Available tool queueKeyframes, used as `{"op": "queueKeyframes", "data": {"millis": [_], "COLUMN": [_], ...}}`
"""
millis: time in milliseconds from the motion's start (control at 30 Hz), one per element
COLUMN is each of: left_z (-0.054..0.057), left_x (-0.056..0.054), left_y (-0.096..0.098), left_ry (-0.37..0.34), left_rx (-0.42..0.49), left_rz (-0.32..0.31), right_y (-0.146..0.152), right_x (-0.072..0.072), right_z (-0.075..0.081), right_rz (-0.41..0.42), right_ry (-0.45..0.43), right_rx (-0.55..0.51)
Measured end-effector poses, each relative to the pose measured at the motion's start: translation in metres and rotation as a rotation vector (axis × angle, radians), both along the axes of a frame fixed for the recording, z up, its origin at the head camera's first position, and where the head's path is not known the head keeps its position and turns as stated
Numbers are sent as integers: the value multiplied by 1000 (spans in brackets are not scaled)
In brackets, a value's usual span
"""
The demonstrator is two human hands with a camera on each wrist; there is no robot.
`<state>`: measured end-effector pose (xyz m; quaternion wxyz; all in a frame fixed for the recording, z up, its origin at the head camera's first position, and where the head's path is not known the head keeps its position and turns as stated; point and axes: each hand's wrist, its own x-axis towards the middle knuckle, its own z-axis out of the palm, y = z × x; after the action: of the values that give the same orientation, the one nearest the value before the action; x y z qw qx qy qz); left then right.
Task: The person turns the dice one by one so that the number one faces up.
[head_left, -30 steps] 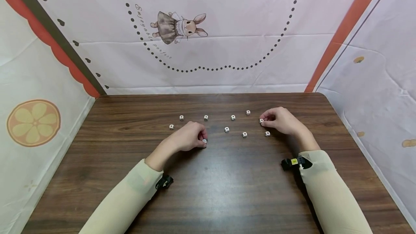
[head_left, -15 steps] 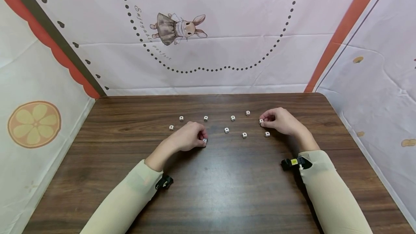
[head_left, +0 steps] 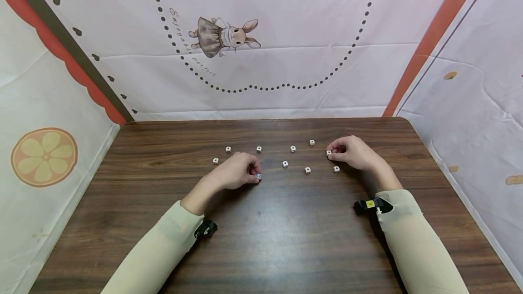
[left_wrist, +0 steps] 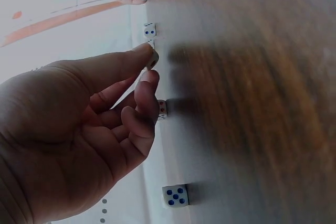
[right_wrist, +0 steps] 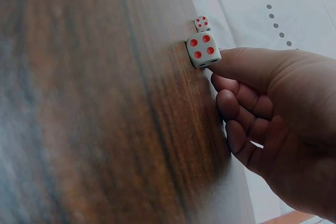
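Observation:
In the head view my left hand (head_left: 234,170) pinches a small white die (head_left: 259,177) between thumb and fingertips, left of the table's middle. The left wrist view shows this die (left_wrist: 153,59) tilted at the thumb tip, mostly covered. My right hand (head_left: 351,151), farther right, holds another white die (head_left: 328,153) between thumb and finger at table level. A loose die (head_left: 336,169) lies just in front of that hand. In the right wrist view a near die with four red dots (right_wrist: 203,49) hides the thumb tip.
Several other dice lie spread over the brown wooden table (head_left: 261,239), among them a die (head_left: 285,164) and a die (head_left: 308,170) between the hands. One die (head_left: 215,161) is left of the left hand. A printed cloth (head_left: 286,67) hangs behind the table.
The die in my left fingers has turned and shows a different, tilted face. Both hands stay nearly in place, the right still holding its die; the loose dice have not moved.

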<state>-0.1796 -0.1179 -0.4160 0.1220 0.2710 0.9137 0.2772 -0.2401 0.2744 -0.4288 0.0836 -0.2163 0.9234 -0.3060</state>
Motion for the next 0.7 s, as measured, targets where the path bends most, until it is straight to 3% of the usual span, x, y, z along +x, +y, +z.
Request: {"op": "queueKeyframes", "data": {"millis": [700], "left_z": [-3], "left_x": [0], "left_y": [-2], "left_ry": [-13], "left_rx": [-56], "left_rz": [-5], "right_y": [1], "right_x": [-1], "right_z": [-2], "right_rz": [0], "right_ry": [-6], "right_rx": [6]}}
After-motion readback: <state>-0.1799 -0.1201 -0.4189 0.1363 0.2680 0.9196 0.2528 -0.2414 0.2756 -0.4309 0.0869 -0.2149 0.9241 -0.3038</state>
